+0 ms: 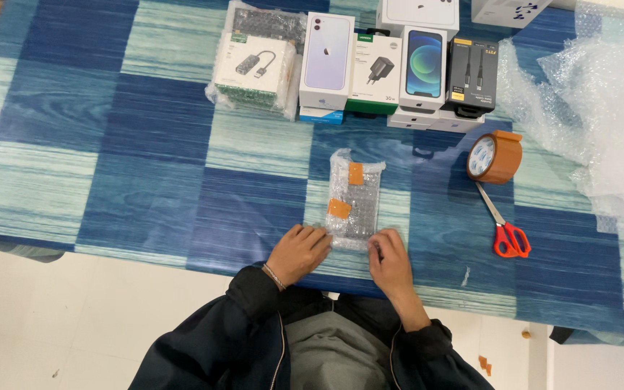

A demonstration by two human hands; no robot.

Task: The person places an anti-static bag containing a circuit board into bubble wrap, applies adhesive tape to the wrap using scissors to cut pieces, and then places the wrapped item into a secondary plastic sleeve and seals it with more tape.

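A small flat parcel wrapped in bubble wrap (pixel 355 198) lies on the blue-patterned table (pixel 146 144), held closed by two strips of orange tape. My left hand (pixel 299 251) rests with its fingertips on the parcel's near left corner. Touching the near right corner is my right hand (pixel 390 258), pressing the wrap's end down. Both hands press rather than grip.
A roll of orange-brown tape (pixel 495 157) stands to the right, red-handled scissors (pixel 503 227) below it. Loose bubble wrap (pixel 601 108) fills the right side. Several boxed phones and accessories (pixel 370 68) line the far edge, one wrapped box (pixel 254 65) at the left.
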